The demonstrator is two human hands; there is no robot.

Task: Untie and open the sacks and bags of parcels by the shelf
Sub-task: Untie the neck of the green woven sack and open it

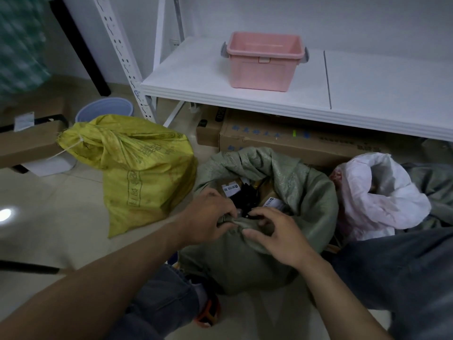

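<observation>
1. Green sack on the floor in front of the white shelf, mouth open, labelled parcels showing inside
2. Left hand grips a bunched fold of its near rim; right hand, fingers curled, seems to pinch the same fold
3. Yellow sack just to the left, neck tied; white bag to the right, open

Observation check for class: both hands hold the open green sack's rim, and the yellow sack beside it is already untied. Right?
No: the head view shows the yellow sack tied shut with cord at its neck. The left hand and right hand do hold the rim of the open green sack.
</observation>
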